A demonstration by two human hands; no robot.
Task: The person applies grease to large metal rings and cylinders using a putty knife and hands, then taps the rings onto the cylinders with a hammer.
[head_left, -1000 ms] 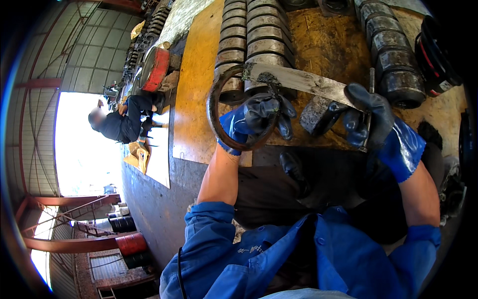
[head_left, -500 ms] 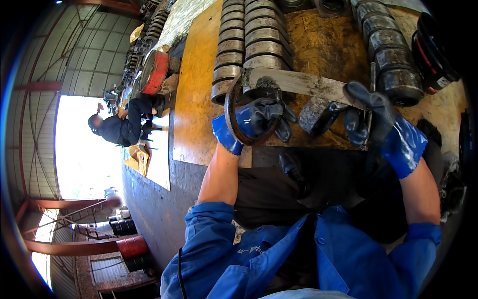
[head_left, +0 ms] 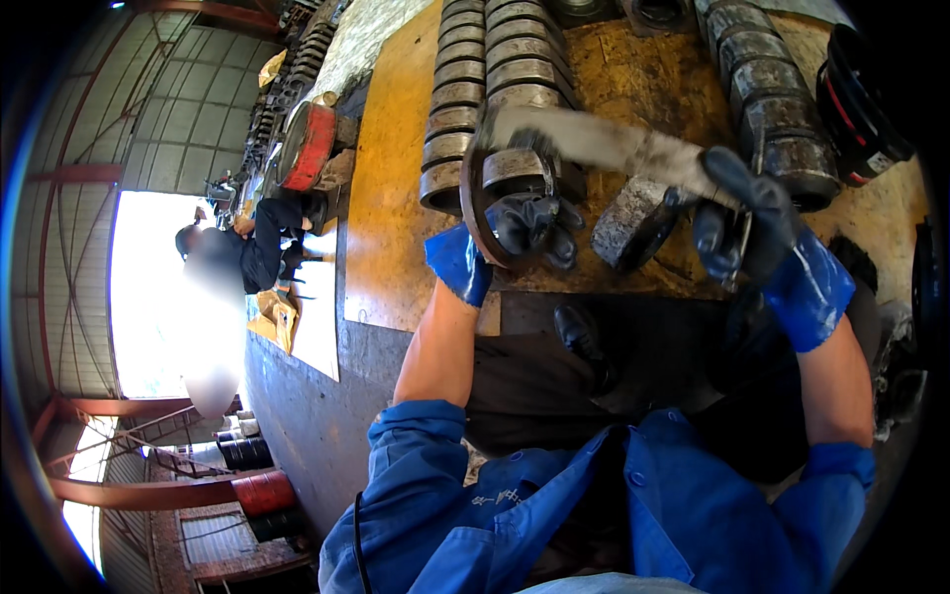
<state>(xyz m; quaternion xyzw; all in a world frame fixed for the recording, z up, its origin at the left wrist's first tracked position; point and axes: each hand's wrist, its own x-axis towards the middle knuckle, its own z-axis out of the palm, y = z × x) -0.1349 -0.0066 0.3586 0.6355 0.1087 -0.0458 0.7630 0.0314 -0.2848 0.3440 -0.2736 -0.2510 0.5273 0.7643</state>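
My left hand (head_left: 529,226), in a black-and-blue rubber glove, is inside a thin brown metal ring (head_left: 469,198) held on edge, fingers curled. My right hand (head_left: 757,223), gloved alike, grips one end of a flat pale strip (head_left: 623,144) that looks like wood. Blurred by motion, the strip reaches left across the ring's top; a dark clump (head_left: 534,144) shows by its left end. A thin metal rod (head_left: 746,243) also passes through the right hand's fingers. Between my hands, a thick grey metal ring (head_left: 629,223) stands tilted on the worktable.
Two rows of metal rings (head_left: 457,119) run away from me on the stained yellow tabletop (head_left: 633,79). Another row of thicker rings (head_left: 767,89) lies right, beside a black round container (head_left: 861,109). Further left, a person (head_left: 267,233) sits near a red drum-shaped object (head_left: 312,147).
The strip's left end has moved up slightly and its right end a little right and down. My left hand has lowered slightly inside the thin ring. A pale blur now covers part of the person.
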